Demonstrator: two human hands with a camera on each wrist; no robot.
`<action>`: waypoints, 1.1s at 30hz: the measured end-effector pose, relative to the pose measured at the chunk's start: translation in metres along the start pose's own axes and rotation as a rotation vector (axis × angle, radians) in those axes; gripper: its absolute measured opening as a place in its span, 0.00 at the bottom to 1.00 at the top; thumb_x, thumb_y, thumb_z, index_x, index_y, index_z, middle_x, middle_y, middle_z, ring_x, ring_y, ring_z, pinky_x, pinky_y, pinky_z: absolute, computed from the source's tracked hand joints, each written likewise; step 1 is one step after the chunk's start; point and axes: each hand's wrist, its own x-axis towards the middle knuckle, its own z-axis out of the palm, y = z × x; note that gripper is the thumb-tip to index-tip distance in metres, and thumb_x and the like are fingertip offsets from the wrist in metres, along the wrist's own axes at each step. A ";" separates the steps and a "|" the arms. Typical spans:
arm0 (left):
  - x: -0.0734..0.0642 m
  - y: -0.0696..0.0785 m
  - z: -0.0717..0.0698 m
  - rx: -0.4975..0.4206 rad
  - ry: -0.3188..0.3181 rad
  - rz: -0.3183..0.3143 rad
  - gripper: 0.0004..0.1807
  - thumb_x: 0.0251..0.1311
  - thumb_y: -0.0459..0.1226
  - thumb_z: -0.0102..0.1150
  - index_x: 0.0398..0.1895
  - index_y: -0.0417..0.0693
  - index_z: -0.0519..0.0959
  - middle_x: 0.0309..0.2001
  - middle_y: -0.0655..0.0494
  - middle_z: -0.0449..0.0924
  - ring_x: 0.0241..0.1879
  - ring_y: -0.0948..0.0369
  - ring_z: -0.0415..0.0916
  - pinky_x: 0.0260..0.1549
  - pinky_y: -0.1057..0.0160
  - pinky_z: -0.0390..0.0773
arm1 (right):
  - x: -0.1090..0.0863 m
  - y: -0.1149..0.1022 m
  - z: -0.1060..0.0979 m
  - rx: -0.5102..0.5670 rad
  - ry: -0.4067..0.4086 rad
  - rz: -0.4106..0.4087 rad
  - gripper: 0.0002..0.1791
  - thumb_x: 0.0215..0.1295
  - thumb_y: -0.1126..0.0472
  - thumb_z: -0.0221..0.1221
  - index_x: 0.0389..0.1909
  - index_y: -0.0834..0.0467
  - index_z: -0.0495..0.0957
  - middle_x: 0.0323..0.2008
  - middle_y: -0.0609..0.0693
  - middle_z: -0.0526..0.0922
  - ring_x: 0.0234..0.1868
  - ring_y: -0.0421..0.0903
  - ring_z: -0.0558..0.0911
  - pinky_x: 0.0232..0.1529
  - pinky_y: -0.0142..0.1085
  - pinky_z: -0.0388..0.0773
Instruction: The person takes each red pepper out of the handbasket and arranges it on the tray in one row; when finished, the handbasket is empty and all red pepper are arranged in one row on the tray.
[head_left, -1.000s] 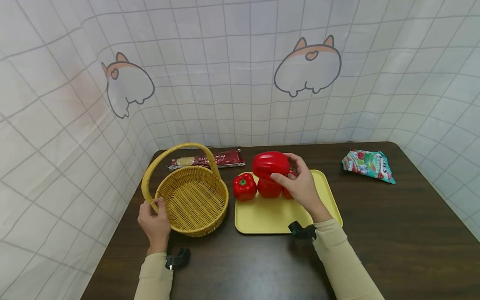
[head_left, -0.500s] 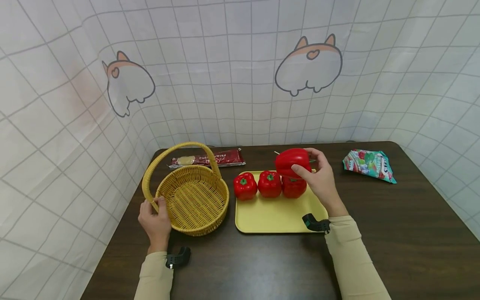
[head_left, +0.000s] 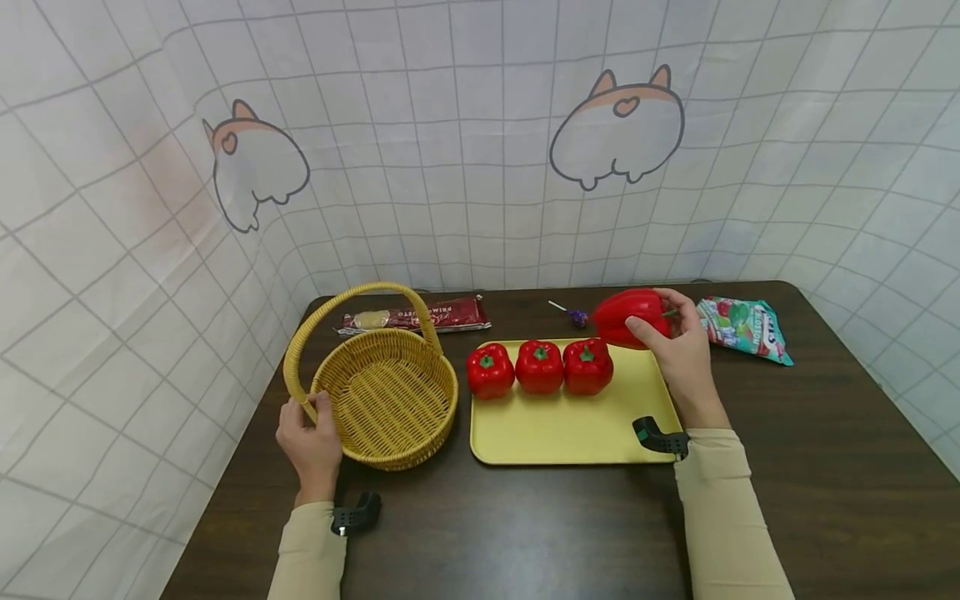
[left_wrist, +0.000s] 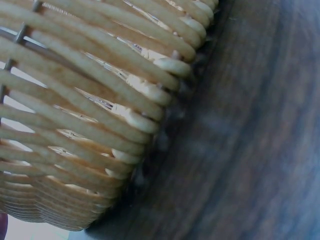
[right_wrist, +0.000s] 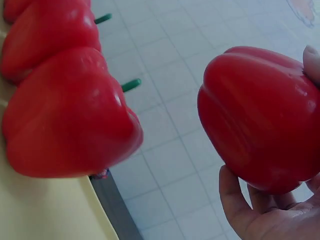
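A red bell pepper (head_left: 630,315) is tipped on its side in my right hand (head_left: 686,358), held above the back right part of the yellow tray (head_left: 555,433). The right wrist view shows thumb and fingers around that pepper (right_wrist: 260,120). Three more red bell peppers stand in a row on the tray: the left one (head_left: 491,372), the middle one (head_left: 539,367) and the right one (head_left: 588,367). My left hand (head_left: 311,442) grips the yellow wicker basket (head_left: 442,417) at its left side, by the foot of the handle. Nothing lies inside the basket.
Behind the basket lies a dark red biscuit packet (head_left: 450,315). A lollipop (head_left: 578,317) rests behind the tray. At the back right is a teal candy bag (head_left: 746,329), partly behind my right hand. A white tiled-pattern curtain (head_left: 480,167) hangs behind the table.
My right hand has carried the bell pepper rightward from above the row, uncovering the lollipop and the right pepper. My left hand and the basket have stayed in place.
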 end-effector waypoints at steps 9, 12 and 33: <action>0.000 0.000 0.000 -0.006 0.004 -0.004 0.05 0.57 0.25 0.60 0.25 0.32 0.77 0.23 0.40 0.74 0.30 0.74 0.62 0.31 0.63 0.61 | 0.003 0.001 -0.013 0.002 0.013 0.033 0.39 0.61 0.59 0.66 0.71 0.53 0.59 0.57 0.48 0.67 0.55 0.46 0.69 0.43 0.24 0.77; -0.001 0.000 0.000 -0.009 0.003 -0.005 0.05 0.57 0.25 0.60 0.25 0.32 0.77 0.23 0.40 0.73 0.29 0.74 0.62 0.31 0.64 0.61 | 0.003 0.001 -0.017 -0.026 0.014 0.070 0.42 0.60 0.58 0.67 0.72 0.52 0.57 0.62 0.52 0.65 0.59 0.48 0.66 0.43 0.23 0.76; 0.000 0.003 0.000 -0.011 0.001 0.004 0.10 0.62 0.31 0.60 0.25 0.33 0.77 0.22 0.40 0.73 0.29 0.74 0.61 0.31 0.58 0.62 | -0.007 0.019 -0.033 -0.194 0.035 0.206 0.46 0.62 0.47 0.64 0.74 0.55 0.50 0.69 0.56 0.60 0.63 0.53 0.62 0.42 0.24 0.75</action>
